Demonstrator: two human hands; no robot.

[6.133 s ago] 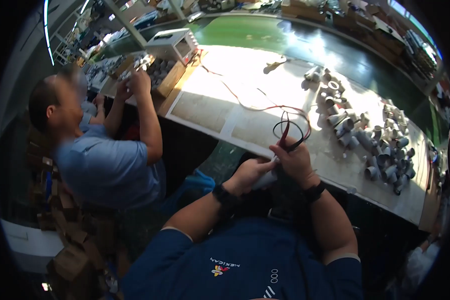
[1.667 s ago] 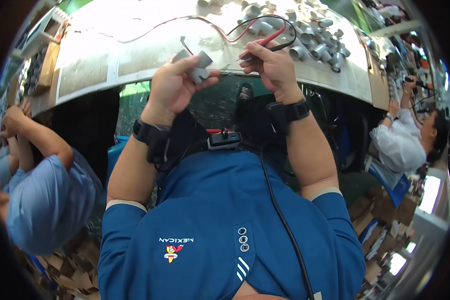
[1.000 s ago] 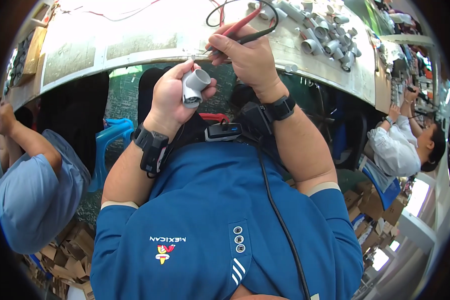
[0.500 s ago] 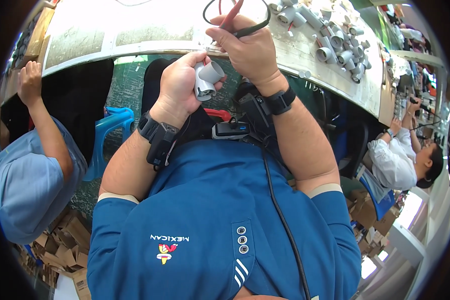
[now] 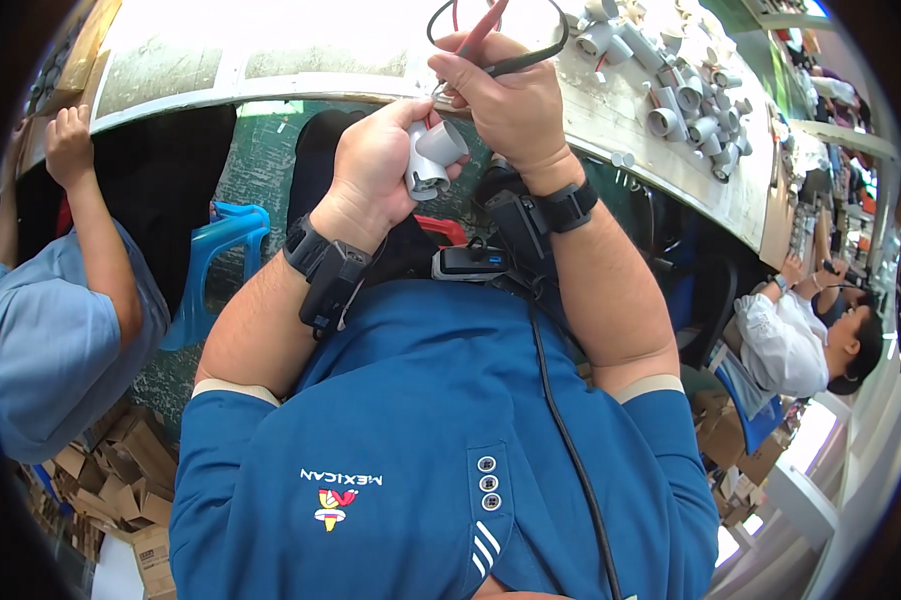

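Observation:
My left hand (image 5: 368, 165) is closed around a light grey plastic fitting (image 5: 437, 147), two short tubes joined at an angle. One open end faces down and shows metal inside; a red wire comes out near the thumb. Just right of it, my right hand (image 5: 519, 112) grips a red test probe (image 5: 484, 28) and a black test probe (image 5: 526, 60) together. Their cables loop above the fingers. The probe tips point down to my left thumb and fingertips, at the wire end; whether they touch is too small to tell.
Many similar grey fittings (image 5: 693, 100) lie heaped on the white worktable (image 5: 321, 75) at the right. A co-worker's hand (image 5: 69, 145) rests at the table edge on the left, beside a blue plastic stool (image 5: 216, 265). Another person in white (image 5: 786, 340) sits at the right. Cardboard boxes (image 5: 136, 470) lie behind.
Both hands have shifted slightly right in the view, with the fitting and probes in them. The probes now come down closer to my left fingertips.

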